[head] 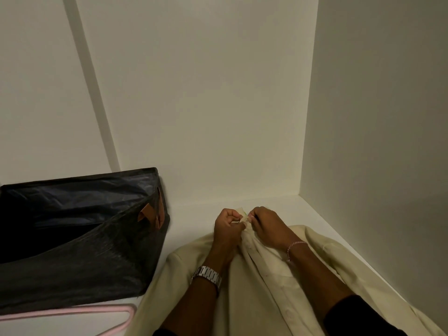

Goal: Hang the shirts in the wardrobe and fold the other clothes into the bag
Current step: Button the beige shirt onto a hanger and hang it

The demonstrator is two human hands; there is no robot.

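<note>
- The shirt point(261, 282) lies flat on the white shelf point(194, 229), just right of the bag point(72, 234), collar end away from the person.
- Both hands pinch its top edge: left hand point(228, 226) and right hand point(266, 226) have fingers curled on the cloth, seemingly at a button.
- Likely step: readying it for hanging; next it needs the pink hanger point(97, 314) below the bag.
- The button itself is hidden by fingers; the hanger is cut off.

A silver wristwatch point(208, 275) and a pink-white bracelet point(294, 246).
</note>
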